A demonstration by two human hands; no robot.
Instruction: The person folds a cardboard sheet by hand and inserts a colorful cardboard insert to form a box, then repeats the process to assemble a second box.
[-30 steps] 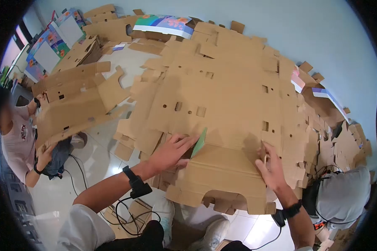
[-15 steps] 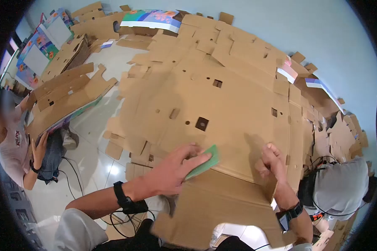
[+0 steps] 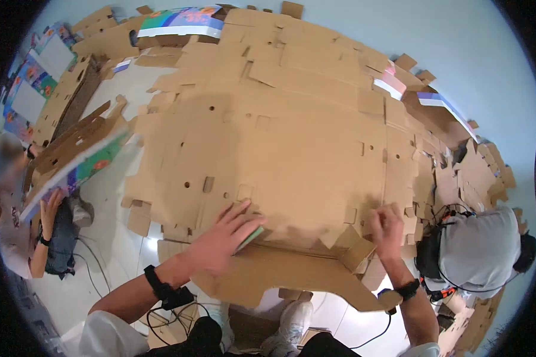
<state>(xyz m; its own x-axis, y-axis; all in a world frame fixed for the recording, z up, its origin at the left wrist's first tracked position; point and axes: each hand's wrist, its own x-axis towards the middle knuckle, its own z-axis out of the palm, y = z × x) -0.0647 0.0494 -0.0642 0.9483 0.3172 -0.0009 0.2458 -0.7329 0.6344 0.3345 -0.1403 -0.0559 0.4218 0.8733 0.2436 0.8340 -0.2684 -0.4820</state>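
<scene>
**boxfan:** Hands first: the left hand (image 3: 223, 238) is spread flat, palm down, pinning a thin green card (image 3: 248, 238) onto the big cardboard sheet (image 3: 292, 154). Only the card's edge peeks out from under the fingertips. The right hand (image 3: 388, 229) is curled over the sheet's near edge, fingers bent around the board just beside a folded-up flap (image 3: 356, 253).

**tapeguy:** Where does the sheet sit overall?

**boxfan:** It's right in front of the person, lying on top of a huge heap of die-cut cardboard (image 3: 315, 65) that spreads toward the wall. Its near part bends down over the person's legs, above the white sneakers (image 3: 292, 318) on the tiled floor (image 3: 110, 196). The sheet has small punched holes and slots across it.

**tapeguy:** Anything on the wrists?

**boxfan:** Black wristbands on both, with cables (image 3: 167, 312) trailing from the left one.

**tapeguy:** And around them?

**boxfan:** On the left, another person (image 3: 18, 238) sits on the floor holding up a cardboard piece (image 3: 71, 152) with a colourful printed side. On the right, someone in a grey top (image 3: 476, 256) is crouched close by. More printed boxes (image 3: 182, 21) lie at the far edge of the heap.
</scene>
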